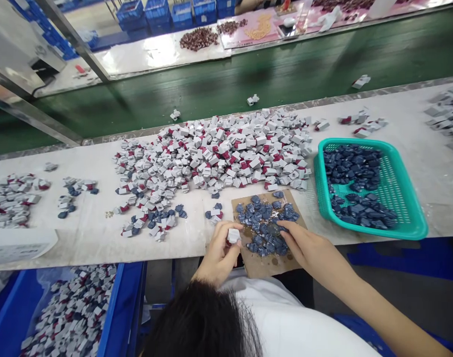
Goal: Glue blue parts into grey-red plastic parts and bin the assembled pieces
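Note:
My left hand (218, 254) is closed round a small light-grey plastic piece (233, 236) with a bit of maroon on it, just off the left edge of a brown cardboard sheet (265, 269). Wet-looking dark blue plastic pieces (261, 212) lie loosely over the cardboard. At its right side my right hand (304, 244) has thumb and forefinger pinched on one of these blue pieces, largely hidden by the fingertips. A small cluster of grey pieces with blue ends (214, 213) lies just beyond my left hand.
Behind the cardboard spreads a large heap of grey-and-maroon pieces (226, 148). A green basket (405, 188) of dark blue pieces stands at right. Lower left, a blue crate (113, 307) holds assembled pieces. Beyond the white table (88, 168) runs a green conveyor belt (286, 64).

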The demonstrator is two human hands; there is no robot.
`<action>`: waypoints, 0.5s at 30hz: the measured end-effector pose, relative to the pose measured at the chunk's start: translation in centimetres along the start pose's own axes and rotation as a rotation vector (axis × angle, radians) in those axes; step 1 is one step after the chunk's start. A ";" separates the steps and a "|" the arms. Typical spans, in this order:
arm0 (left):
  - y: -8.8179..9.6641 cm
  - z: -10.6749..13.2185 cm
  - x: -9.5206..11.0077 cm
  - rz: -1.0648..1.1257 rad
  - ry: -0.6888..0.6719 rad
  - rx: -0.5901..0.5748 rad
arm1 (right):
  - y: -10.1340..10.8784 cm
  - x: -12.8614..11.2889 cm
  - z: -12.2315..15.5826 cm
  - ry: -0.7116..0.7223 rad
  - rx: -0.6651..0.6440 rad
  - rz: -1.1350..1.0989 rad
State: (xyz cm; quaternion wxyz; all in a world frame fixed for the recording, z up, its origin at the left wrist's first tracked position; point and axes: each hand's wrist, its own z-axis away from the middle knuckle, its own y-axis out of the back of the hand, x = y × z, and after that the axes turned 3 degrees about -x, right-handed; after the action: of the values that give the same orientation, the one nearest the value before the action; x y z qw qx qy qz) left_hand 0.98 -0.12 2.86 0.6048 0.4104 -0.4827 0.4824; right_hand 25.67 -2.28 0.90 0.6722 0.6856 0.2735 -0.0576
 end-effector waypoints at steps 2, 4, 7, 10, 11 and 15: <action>0.6 -0.1 -0.1 0.077 0.056 -0.049 | 0.1 0.2 -0.5 0.017 -0.085 0.048; 1.0 -0.2 -0.2 0.149 0.092 -0.062 | 0.2 0.1 -1.0 0.043 -0.165 0.085; 1.1 -0.3 -0.4 0.226 0.119 0.013 | 0.3 0.0 -1.8 0.073 -0.265 0.152; 0.7 -0.3 -0.4 0.288 0.178 0.096 | 0.3 0.1 -2.3 0.089 -0.337 0.240; 0.6 -0.3 -0.4 0.306 0.204 0.114 | 0.3 0.1 -2.4 0.099 -0.361 0.264; 0.4 -0.4 -0.2 0.376 0.266 0.170 | 0.5 0.1 -2.7 0.143 -0.433 0.326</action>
State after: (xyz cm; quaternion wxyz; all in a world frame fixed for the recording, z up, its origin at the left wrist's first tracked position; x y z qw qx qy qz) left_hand 0.71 0.34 2.60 0.5261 0.2957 -0.4243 0.6751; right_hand 25.23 0.37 1.59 0.7825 0.5631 0.2123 0.1598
